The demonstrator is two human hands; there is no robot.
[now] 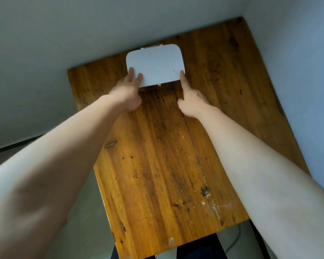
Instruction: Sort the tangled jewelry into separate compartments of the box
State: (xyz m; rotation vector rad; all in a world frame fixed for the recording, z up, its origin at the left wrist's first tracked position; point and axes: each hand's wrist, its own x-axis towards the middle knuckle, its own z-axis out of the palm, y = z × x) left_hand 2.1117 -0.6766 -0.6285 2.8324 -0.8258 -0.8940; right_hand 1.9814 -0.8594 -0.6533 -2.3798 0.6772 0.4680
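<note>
Your box (pixel 155 65) sits at the far end of the wooden surface (pixel 157 165), close against the pale wall (pixel 64 43). It is white with rounded corners. Only its lid faces the camera, so the compartments and any jewelry cannot be seen. A small gold clasp (pixel 159 84) shows at the near edge of the lid, at the middle. A white hinge tab (pixel 151 46) shows at the far edge, next to the wall.

Your left hand (pixel 128 94) lies on the near left corner of the box. Its grip: fingers (pixel 131 71) extended flat onto the lid, with the rest of the hand at the box's near left edge. Whether the thumb is curled under the edge cannot be told.

Your right hand (pixel 192 101) is at the near right corner. Its grip: one finger (pixel 182 76) extended, its tip touching the lid's corner; the other fingers are folded in, closed on nothing visible.

Both forearms are bare and reach out across the surface from the near side. The surface between your hands and the near edge carries only stains, scratches and a lengthwise seam in the boards. A dark lap shows below the near edge.
</note>
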